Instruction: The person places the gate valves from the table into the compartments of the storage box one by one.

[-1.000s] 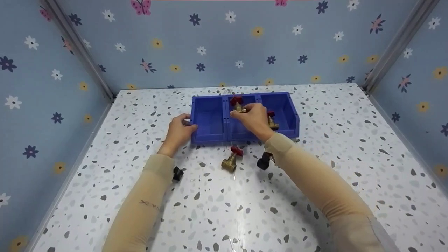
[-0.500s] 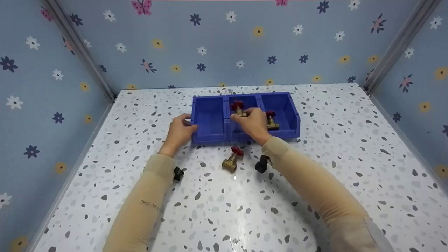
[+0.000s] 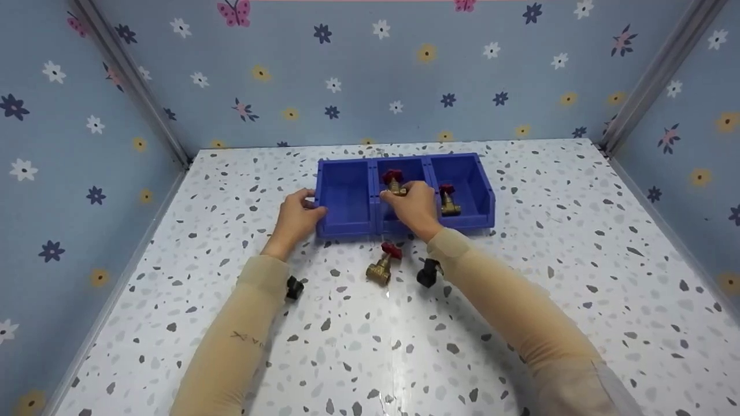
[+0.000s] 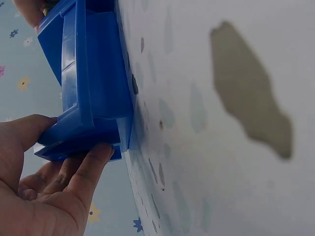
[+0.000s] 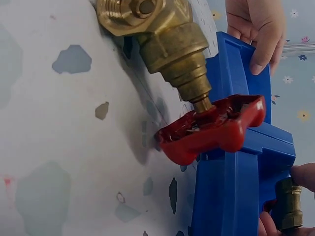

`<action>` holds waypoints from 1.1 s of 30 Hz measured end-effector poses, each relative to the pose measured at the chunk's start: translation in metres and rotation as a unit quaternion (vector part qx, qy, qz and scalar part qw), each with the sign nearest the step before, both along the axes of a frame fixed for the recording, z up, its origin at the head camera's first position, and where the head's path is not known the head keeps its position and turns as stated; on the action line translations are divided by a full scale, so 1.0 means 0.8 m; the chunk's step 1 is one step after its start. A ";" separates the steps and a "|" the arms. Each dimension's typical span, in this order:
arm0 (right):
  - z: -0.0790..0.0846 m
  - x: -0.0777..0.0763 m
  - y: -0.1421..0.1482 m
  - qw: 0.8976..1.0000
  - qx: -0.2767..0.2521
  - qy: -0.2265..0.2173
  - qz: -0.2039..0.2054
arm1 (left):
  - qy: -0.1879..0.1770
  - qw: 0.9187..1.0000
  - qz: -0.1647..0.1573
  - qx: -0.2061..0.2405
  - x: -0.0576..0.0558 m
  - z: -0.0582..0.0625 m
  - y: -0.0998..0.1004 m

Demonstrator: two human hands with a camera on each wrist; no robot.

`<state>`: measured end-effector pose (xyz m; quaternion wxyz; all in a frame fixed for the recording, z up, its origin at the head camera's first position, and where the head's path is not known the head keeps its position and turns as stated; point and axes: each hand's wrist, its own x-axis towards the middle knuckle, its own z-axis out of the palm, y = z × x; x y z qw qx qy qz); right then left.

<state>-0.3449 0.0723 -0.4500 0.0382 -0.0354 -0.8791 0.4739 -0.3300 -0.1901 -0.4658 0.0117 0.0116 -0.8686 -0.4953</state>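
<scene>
My left hand (image 3: 296,218) grips the left side wall of a blue three-compartment bin (image 3: 345,229); in the left wrist view its thumb lies over the rim and its fingers are outside. My right hand (image 3: 417,209) reaches into the middle compartment. Between its thumb and fingers it pinches a brass gate valve (image 3: 393,186) with a red handwheel, which points to the back. The right wrist view shows this valve's brass body (image 5: 291,204) at the lower right. In the right compartment lies a second brass valve (image 3: 450,205), also red-handled.
A third red-handled brass valve (image 3: 380,270) lies on the speckled white table (image 3: 358,346) in front of the bin, large in the right wrist view. Black wrist cameras sit under both sleeves. Flowered blue panels (image 3: 381,69) enclose the table at the back and sides.
My right hand has moved slightly down and toward the front with the valve in the middle compartment, its forearm shifting left. The left hand and bin stay in place.
</scene>
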 end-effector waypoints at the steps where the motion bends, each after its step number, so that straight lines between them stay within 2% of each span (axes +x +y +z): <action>1: -0.001 0.000 -0.001 1.000 0.002 0.002 -0.002 | -0.001 1.000 0.000 0.000 0.000 0.000 0.000; 7: -0.008 -0.002 -0.005 1.000 0.019 0.011 -0.006 | 0.000 1.000 -0.001 -0.007 0.002 0.000 0.000; 14: -0.010 -0.003 -0.008 1.000 0.019 -0.012 -0.006 | 0.001 1.000 0.000 -0.002 0.002 0.000 0.001; 25: -0.013 0.000 -0.007 1.000 0.029 0.004 -0.008 | 0.000 1.000 0.005 -0.007 0.002 -0.001 0.002; 33: -0.012 -0.001 -0.005 0.998 0.059 -0.017 0.018 | -0.007 1.000 0.011 -0.008 0.002 -0.001 0.003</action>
